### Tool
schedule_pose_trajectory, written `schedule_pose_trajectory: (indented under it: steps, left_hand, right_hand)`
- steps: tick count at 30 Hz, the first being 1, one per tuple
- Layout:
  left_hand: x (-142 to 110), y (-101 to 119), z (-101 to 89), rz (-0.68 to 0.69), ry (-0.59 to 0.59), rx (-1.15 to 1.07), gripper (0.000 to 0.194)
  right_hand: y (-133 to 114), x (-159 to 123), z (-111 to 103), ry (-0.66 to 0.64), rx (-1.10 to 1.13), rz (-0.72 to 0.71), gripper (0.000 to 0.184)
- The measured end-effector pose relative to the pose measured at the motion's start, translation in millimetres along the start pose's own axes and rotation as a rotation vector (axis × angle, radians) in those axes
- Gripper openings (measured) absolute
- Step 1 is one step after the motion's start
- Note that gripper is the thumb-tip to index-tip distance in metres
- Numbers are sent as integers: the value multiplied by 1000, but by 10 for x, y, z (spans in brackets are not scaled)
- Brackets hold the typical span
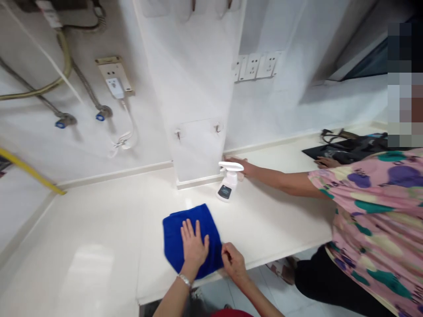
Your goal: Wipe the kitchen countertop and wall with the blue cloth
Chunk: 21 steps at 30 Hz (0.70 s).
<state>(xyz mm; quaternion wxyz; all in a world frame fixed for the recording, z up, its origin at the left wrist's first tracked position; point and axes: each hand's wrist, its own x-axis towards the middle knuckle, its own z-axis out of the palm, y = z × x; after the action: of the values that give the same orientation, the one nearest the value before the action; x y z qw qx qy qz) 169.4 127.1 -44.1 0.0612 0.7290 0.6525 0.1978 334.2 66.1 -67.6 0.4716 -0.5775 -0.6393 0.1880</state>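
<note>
My left hand point(194, 248) lies flat on a blue cloth point(175, 237), palm down with the fingers stretched out. The cloth is spread on the white countertop point(152, 198) near its front edge. Close against the cloth's right side, my right hand point(234, 263) is closed with its fingers curled in. Whether it pinches the cloth edge or anything else is hidden. Beyond the cloth stands a white spray bottle point(228, 185) with a dark label, upright near the base of the wall pillar point(198, 149).
At the right, another person in a patterned shirt point(373, 207) reaches a hand point(239, 165) behind the bottle. A dark bag-like item point(357, 147) lies on the counter there. Hoses, valves point(102, 113) and a plugged-in charger point(115, 87) are on the left wall. A yellow pipe point(33, 171) meets the counter.
</note>
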Motion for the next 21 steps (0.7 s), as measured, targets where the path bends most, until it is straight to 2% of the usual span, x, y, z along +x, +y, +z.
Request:
schedule_pose_trajectory:
  steps: [3, 5, 7, 10, 13, 16, 19, 21]
  left_hand:
    - [-148, 308, 16, 42, -107, -82, 81]
    - [-229, 387, -7, 93, -172, -114, 91]
    - [-302, 378, -58, 133, -213, -122, 93]
    - [-439, 238, -164, 153, -213, -120, 83]
    - [-624, -48, -301, 132, -162, -112, 72]
    - [-834, -491, -524, 35, -111, -40, 65]
    - [-1068, -1044, -851, -160, -50, 73, 60]
    - [-1256, -1438, -1082, -338, 8, 153, 58]
  right_hand:
    - [40, -83, -202, 14, 108, 83, 21]
    - [109, -128, -325, 28, 153, 150, 22]
    - [220, -145, -420, 36, 147, 223, 26]
    - [424, -122, -505, 76, 51, 311, 36]
    - [580, -82, -518, 19, -33, 329, 38]
    - [582, -70, -451, -13, -202, 257, 32]
    - [454, -81, -355, 89, -420, 91, 27]
    - [371, -85, -312, 135, -483, -22, 24]
